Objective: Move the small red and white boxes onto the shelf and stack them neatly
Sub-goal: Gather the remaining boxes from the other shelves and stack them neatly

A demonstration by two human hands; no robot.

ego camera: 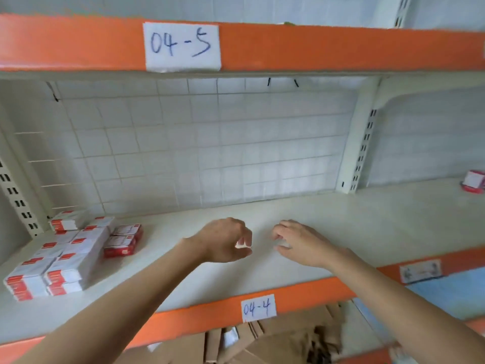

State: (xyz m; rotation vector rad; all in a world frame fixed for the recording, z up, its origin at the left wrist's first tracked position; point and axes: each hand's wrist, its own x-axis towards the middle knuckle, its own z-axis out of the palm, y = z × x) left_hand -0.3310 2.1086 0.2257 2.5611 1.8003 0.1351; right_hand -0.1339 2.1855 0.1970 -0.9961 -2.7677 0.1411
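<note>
Several small red and white boxes (pixel 65 261) lie in neat rows and low stacks at the left end of the cream shelf (pixel 328 232). Two more of these boxes (pixel 123 240) sit stacked just to the right of the rows. My left hand (pixel 225 240) hovers over the middle of the shelf, fingers curled loosely, holding nothing. My right hand (pixel 296 243) is beside it, palm down, fingers apart and empty. Both hands are well to the right of the boxes.
An orange shelf edge with the label 04-4 (pixel 258 308) runs along the front; the upper shelf edge carries 04-5 (pixel 181 46). A red and white roll-like item (pixel 473 182) sits far right. Cardboard (pixel 275 340) lies below. A wire grid backs the shelf.
</note>
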